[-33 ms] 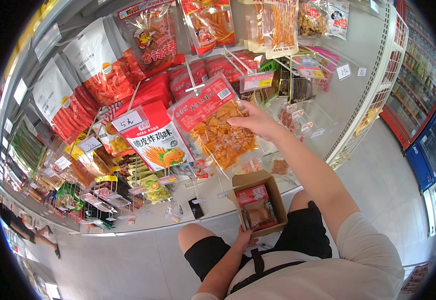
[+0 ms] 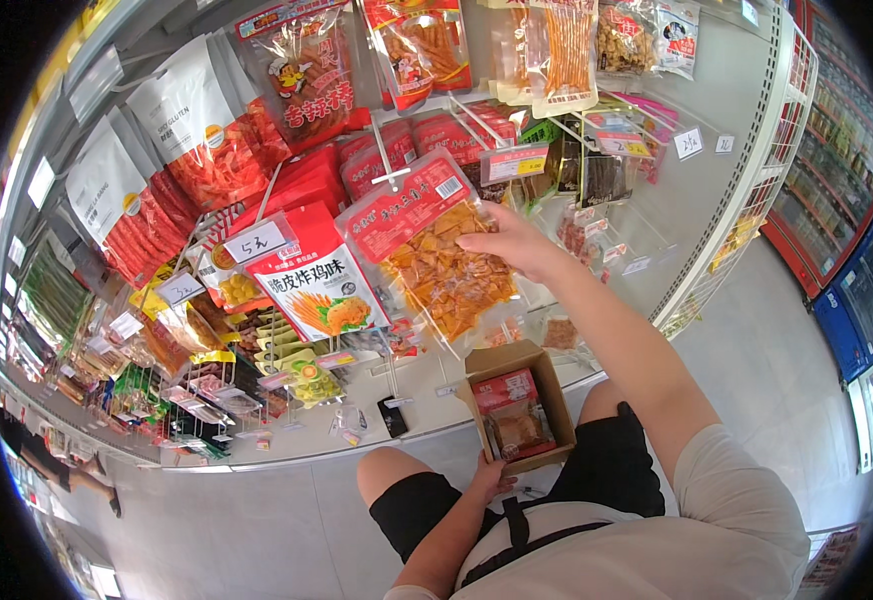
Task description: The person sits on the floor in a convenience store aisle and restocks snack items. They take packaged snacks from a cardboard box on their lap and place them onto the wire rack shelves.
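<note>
We face a tall display rack (image 2: pixel 695 100) hung with packaged snacks. At its middle, in front of the rows, is the clear bag (image 2: pixel 452 275) of orange pieces, tilted, its red header overlapping the tip of a metal hook (image 2: pixel 391 178); we cannot tell whether the two are linked. We judge the bag fairly light, with a bendy header, a soft, lumpy body and slick film. We would pinch the flat side seam or header, since squeezing the middle could crush the contents. A red-and-white pouch (image 2: pixel 322 275) hangs just left of it. Below, by our lap, an open cardboard box (image 2: pixel 507 357) holds a red-topped packet (image 2: pixel 517 412). Our right hand (image 2: pixel 507 242) is closed on the bag's right edge, thumb across the front, fingers hidden behind. Our left hand (image 2: pixel 492 480) touches the box's lower left corner; we cannot tell how far it is closed.
</note>
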`<state>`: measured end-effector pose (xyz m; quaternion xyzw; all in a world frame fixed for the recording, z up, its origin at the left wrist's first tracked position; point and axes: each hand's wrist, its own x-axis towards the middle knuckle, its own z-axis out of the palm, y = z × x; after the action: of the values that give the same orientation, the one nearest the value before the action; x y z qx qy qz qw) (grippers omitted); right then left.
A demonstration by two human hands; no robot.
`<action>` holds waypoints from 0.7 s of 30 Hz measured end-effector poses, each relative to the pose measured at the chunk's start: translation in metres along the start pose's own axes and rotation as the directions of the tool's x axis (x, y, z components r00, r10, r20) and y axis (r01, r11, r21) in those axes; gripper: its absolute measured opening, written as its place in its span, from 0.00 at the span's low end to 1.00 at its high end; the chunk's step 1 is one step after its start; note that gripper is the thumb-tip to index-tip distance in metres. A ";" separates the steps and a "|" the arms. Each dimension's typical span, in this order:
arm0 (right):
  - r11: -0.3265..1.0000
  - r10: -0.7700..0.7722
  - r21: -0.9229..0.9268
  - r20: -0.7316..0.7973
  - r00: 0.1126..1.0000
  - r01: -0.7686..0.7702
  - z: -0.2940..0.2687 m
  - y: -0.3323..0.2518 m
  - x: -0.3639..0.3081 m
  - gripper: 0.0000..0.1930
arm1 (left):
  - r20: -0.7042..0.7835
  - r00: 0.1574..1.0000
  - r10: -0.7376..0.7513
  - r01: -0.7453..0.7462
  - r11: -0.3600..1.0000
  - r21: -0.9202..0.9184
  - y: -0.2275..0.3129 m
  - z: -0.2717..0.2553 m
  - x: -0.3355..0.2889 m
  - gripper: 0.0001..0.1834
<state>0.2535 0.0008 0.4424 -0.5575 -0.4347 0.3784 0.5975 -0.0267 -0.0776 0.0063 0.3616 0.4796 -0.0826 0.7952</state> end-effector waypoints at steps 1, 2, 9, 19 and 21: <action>0.998 0.015 0.064 -0.005 1.000 -0.015 0.001 0.001 0.000 0.33 | 0.005 1.000 0.002 -0.002 1.000 0.001 0.001 0.000 -0.001 0.40; 0.991 0.032 0.128 -0.010 0.999 -0.031 0.001 0.004 0.000 0.32 | 0.000 1.000 -0.002 0.002 1.000 0.003 0.002 0.001 -0.003 0.40; 0.978 0.053 0.203 -0.009 0.999 -0.050 0.001 0.015 0.006 0.32 | -0.006 1.000 0.010 -0.010 1.000 -0.012 -0.003 -0.003 0.004 0.40; 0.983 0.026 0.185 -0.063 0.998 -0.014 0.012 0.019 0.005 0.34 | 0.020 1.000 0.007 -0.007 1.000 0.003 -0.004 -0.005 0.011 0.41; 0.960 0.066 0.274 -0.031 0.997 -0.055 0.013 0.021 0.004 0.32 | 0.028 1.000 0.009 -0.009 1.000 0.007 -0.004 -0.006 0.011 0.42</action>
<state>0.2436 0.0104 0.4214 -0.4904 -0.3492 0.4416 0.6652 -0.0266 -0.0744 -0.0065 0.3654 0.4664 -0.0861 0.8010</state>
